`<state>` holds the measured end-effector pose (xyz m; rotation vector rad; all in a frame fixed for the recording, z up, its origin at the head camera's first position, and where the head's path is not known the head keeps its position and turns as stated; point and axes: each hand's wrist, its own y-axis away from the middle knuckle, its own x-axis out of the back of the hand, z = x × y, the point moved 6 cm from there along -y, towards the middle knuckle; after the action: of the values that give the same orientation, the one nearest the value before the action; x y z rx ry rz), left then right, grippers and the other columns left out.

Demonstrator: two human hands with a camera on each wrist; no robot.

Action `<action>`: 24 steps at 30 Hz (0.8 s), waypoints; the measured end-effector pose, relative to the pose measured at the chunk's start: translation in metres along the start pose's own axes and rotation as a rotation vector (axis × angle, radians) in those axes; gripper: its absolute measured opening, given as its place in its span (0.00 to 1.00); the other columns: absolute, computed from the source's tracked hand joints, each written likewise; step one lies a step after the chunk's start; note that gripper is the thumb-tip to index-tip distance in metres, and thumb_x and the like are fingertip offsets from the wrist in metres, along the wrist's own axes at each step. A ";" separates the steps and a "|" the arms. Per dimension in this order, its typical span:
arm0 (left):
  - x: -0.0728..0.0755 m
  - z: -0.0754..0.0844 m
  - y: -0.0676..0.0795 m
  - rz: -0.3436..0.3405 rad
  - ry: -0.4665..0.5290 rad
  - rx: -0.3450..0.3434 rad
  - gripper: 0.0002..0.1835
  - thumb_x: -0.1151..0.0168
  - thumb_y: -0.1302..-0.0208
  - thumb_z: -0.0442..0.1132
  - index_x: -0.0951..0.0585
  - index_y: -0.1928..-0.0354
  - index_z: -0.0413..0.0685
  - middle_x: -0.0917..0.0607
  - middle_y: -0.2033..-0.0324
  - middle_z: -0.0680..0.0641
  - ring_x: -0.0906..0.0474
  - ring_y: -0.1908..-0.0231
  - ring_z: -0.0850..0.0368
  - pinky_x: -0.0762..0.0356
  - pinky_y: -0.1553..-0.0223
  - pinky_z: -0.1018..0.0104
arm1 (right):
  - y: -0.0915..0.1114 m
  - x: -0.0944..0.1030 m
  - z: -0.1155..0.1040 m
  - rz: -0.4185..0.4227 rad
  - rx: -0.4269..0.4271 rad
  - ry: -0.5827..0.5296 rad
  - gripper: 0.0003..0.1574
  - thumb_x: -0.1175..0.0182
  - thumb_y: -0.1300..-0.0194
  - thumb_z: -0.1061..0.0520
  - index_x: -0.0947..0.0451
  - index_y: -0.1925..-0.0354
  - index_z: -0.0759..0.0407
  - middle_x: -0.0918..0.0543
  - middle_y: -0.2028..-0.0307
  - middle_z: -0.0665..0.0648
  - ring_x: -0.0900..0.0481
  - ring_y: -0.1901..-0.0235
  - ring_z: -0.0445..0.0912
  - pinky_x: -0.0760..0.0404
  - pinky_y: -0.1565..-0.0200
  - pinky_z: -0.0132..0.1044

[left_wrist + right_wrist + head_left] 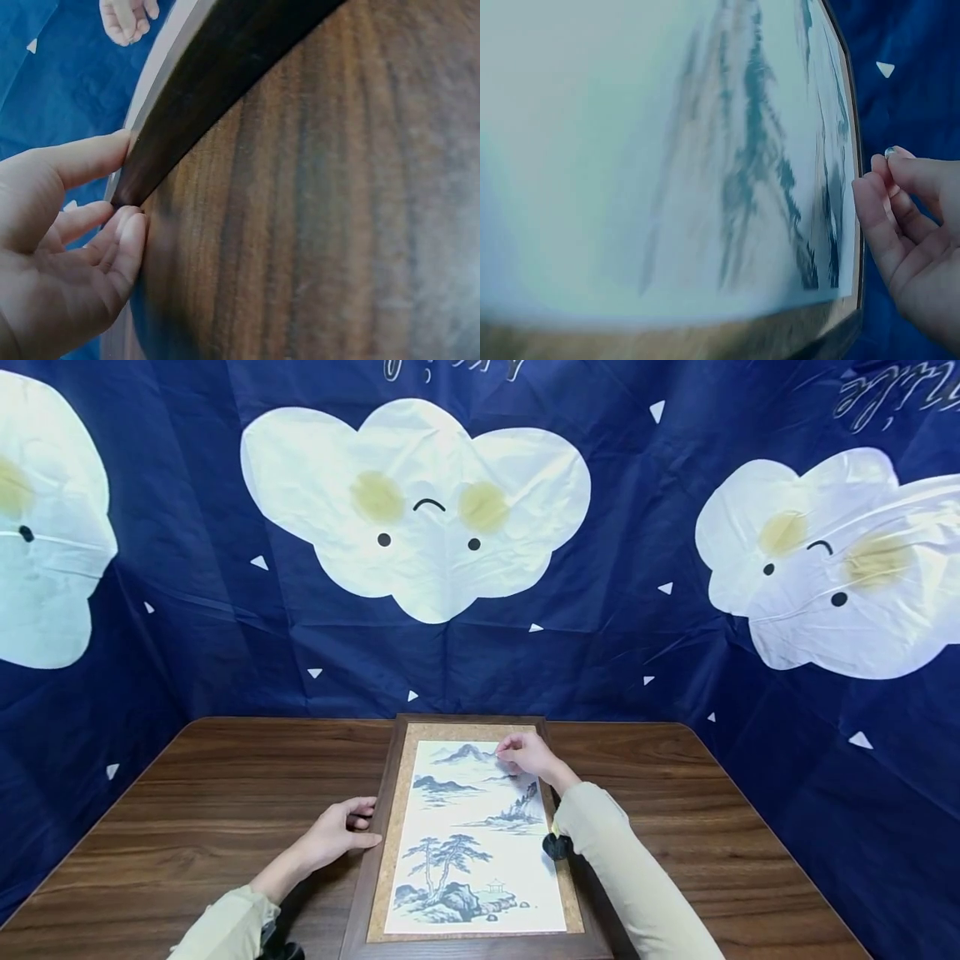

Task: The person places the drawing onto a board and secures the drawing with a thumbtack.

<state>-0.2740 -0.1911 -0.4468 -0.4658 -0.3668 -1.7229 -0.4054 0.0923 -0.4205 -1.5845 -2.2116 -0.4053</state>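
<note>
A wood-framed cork board (400,827) lies on the table, and on it is a white sheet printed with an ink landscape (480,810) of hills, pines and rocks. Fingertips of my left hand (341,833) rest against the frame's left side; the left wrist view has this hand (67,232) at the dark frame edge (180,105). Over the sheet's upper right part, my right hand (528,753) has thumb and fingers brought together. A small shiny silver thing (890,152) shows at the fingertips of that hand (915,240), too small to tell its kind.
The brown wood-grain table (225,810) extends to both sides of the frame. Behind it hangs a dark blue cloth (187,635) with white cloud faces and small triangles. A dark wrist device (557,846) sits at the right sleeve, above the frame's right side.
</note>
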 end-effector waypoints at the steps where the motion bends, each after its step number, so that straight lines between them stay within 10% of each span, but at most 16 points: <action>1: 0.000 0.000 0.000 -0.001 0.001 -0.006 0.34 0.32 0.52 0.32 0.34 0.44 0.24 0.25 0.54 0.35 0.28 0.59 0.49 0.28 0.64 0.68 | -0.004 -0.001 0.001 0.006 -0.019 -0.019 0.08 0.43 0.40 0.66 0.23 0.64 0.72 0.20 0.73 0.58 0.25 0.74 0.42 0.20 0.72 0.36; 10: 0.000 -0.002 -0.001 0.009 -0.003 -0.020 0.34 0.31 0.54 0.31 0.33 0.44 0.24 0.24 0.56 0.36 0.27 0.60 0.49 0.28 0.64 0.68 | -0.025 -0.014 0.015 0.090 -0.134 -0.143 0.07 0.42 0.41 0.67 0.23 0.64 0.72 0.25 0.80 0.51 0.31 0.84 0.39 0.28 0.83 0.28; 24: 0.000 -0.003 -0.001 0.004 0.007 -0.029 0.35 0.31 0.54 0.31 0.34 0.44 0.24 0.25 0.56 0.36 0.27 0.60 0.49 0.27 0.65 0.69 | -0.052 -0.016 0.033 0.287 -0.269 -0.023 0.03 0.38 0.46 0.64 0.19 0.75 0.62 0.22 0.81 0.57 0.29 0.85 0.44 0.25 0.81 0.39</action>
<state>-0.2748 -0.1919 -0.4492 -0.4813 -0.3360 -1.7271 -0.4547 0.0769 -0.4572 -2.0214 -1.9672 -0.6205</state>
